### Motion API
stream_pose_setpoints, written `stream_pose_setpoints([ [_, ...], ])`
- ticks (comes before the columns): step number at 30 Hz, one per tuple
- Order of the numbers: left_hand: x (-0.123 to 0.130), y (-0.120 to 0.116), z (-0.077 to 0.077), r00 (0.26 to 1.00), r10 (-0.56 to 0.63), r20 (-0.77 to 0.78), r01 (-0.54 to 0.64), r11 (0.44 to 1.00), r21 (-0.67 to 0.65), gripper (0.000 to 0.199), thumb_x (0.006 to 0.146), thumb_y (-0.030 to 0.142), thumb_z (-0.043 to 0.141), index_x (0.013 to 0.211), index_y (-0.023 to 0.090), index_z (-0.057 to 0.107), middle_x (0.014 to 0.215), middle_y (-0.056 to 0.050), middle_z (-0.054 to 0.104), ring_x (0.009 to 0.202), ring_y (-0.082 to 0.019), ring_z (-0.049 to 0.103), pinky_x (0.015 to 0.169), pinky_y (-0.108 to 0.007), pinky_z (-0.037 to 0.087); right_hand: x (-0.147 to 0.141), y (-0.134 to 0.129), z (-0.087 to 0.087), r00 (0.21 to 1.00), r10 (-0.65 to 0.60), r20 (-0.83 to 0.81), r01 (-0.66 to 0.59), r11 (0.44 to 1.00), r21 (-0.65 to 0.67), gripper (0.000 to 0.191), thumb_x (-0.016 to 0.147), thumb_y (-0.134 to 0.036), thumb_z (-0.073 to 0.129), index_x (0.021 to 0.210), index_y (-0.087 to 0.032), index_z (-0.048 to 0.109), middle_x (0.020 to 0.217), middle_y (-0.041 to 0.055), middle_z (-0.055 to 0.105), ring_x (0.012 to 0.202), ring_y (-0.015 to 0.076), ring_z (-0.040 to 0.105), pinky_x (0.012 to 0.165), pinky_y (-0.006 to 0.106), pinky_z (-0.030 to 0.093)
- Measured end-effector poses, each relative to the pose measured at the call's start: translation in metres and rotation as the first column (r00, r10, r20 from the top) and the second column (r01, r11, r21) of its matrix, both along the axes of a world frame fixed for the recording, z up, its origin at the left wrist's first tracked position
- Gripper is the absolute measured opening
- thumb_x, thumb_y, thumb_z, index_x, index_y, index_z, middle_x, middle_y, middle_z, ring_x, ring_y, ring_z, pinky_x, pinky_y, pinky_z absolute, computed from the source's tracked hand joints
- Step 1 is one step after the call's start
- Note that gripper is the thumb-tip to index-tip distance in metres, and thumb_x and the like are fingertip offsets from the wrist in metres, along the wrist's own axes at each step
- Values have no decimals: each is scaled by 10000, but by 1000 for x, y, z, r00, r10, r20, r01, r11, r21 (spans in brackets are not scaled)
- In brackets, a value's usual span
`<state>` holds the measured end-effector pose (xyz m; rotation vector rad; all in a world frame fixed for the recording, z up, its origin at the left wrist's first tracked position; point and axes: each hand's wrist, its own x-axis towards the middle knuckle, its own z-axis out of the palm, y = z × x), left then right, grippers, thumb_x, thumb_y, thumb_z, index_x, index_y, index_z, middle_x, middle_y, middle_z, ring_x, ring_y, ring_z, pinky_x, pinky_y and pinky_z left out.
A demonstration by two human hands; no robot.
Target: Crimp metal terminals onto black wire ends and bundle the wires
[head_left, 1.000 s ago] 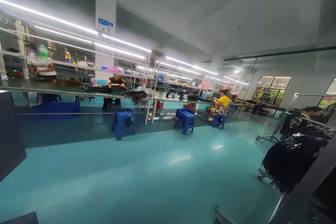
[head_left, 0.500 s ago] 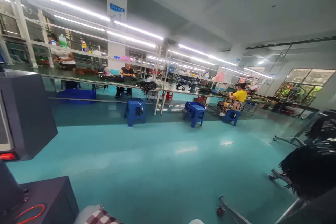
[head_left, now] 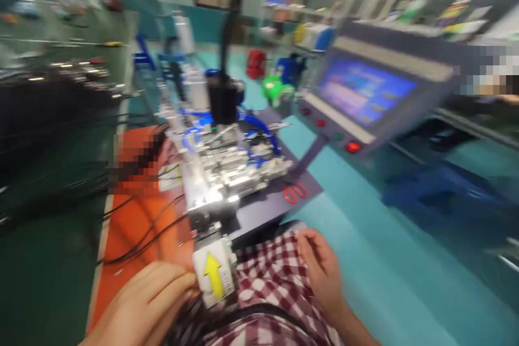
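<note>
My left hand (head_left: pixel 152 294) is at the lower left, its fingers curled together by a white block with a yellow arrow (head_left: pixel 214 271). What lies in those fingers, if anything, is hidden. The block sits at the near end of a metal machine (head_left: pixel 239 165) with blue air tubes. Against the checked cloth (head_left: pixel 265 270) over my lap rests my right hand (head_left: pixel 322 267), fingers loosely extended and nothing seen in them. Motion blur softens the whole view.
Red-handled scissors (head_left: pixel 295 193) lie on the machine's dark base. A control panel (head_left: pixel 367 89) with a lit screen stands at the right. Black cables (head_left: pixel 141 248) run over the orange tabletop (head_left: pixel 133 221). A blue stool (head_left: pixel 441 189) stands on the floor.
The view has swung from the room with its long benches down to the machine and my lap. Both my hands have come into view.
</note>
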<state>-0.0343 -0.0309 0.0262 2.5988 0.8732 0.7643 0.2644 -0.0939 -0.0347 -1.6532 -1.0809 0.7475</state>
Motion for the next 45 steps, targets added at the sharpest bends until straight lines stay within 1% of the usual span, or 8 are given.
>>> stream_pose_setpoints([
  [4, -5, -7, 1, 986, 79, -145, -96, 989, -109, 200, 906, 181, 416, 987, 193, 598, 816, -50, 617, 728, -152, 560, 667, -277, 446, -45, 15, 29, 879, 454, 146, -472, 874, 120, 110, 887, -267, 475, 956, -208, 537, 768, 4, 553, 663, 132, 512, 608, 249, 401],
  [8, 7, -4, 0, 974, 140, -179, -173, 967, -188, 189, 907, 175, 393, 956, 177, 576, 775, -40, 570, 696, -163, 505, 638, -300, 393, -81, 33, 34, 767, 609, 201, -633, 769, 84, 85, 846, -264, 544, 900, -199, 540, 730, -1, 554, 642, 137, 513, 615, 271, 399],
  [15, 22, 1, 16, 978, 171, -121, -205, 899, -386, 158, 911, 222, 401, 988, 196, 537, 844, -40, 560, 786, -182, 497, 706, -322, 397, -91, 52, 41, 778, 613, 136, -625, 776, 80, 133, 864, -213, 502, 734, -195, 516, 670, -4, 532, 620, 128, 484, 596, 259, 395],
  [19, 36, 11, 26, 992, 122, 19, -85, 789, -609, 157, 926, 246, 384, 1026, 224, 503, 951, -32, 574, 862, -166, 523, 767, -299, 423, -87, 56, 46, 780, 622, 67, -626, 777, 65, 121, 853, -215, 513, 736, -194, 533, 686, 0, 546, 631, 128, 495, 597, 253, 404],
  [26, 38, 12, 17, 954, 295, 52, -127, 554, -823, 158, 928, 329, 420, 1023, 276, 535, 758, 43, 552, 677, -109, 505, 591, -217, 400, -74, 54, 36, 730, 526, -436, -606, 793, -58, 156, 804, -346, 604, 794, -192, 580, 684, -17, 515, 589, 104, 457, 531, 218, 394],
  [30, 37, 9, 11, 936, 347, 63, -130, 504, -854, 222, 923, 346, 431, 1116, 292, 528, 786, 38, 570, 690, -111, 521, 542, -202, 393, -78, 57, 34, 681, 445, -581, -583, 810, -64, 197, 806, -387, 601, 791, -193, 570, 616, -37, 466, 519, 85, 402, 475, 204, 346],
  [40, 38, 7, 8, 904, 403, 142, -66, 458, -886, 238, 912, 341, 453, 1115, 262, 550, 884, 2, 618, 773, -131, 547, 567, -200, 411, -101, 56, 36, 771, 461, -439, -532, 846, -45, 181, 821, -322, 568, 719, -172, 562, 640, -18, 516, 558, 94, 418, 534, 221, 373],
  [45, 44, 10, 10, 831, 522, 192, 28, 305, -952, 199, 865, 372, 532, 917, 194, 604, 761, 4, 586, 599, -83, 490, 500, -183, 365, -103, 54, 37, 829, 505, -240, -522, 853, -8, 165, 831, -259, 541, 692, -171, 541, 653, -12, 516, 607, 110, 454, 581, 231, 390],
])
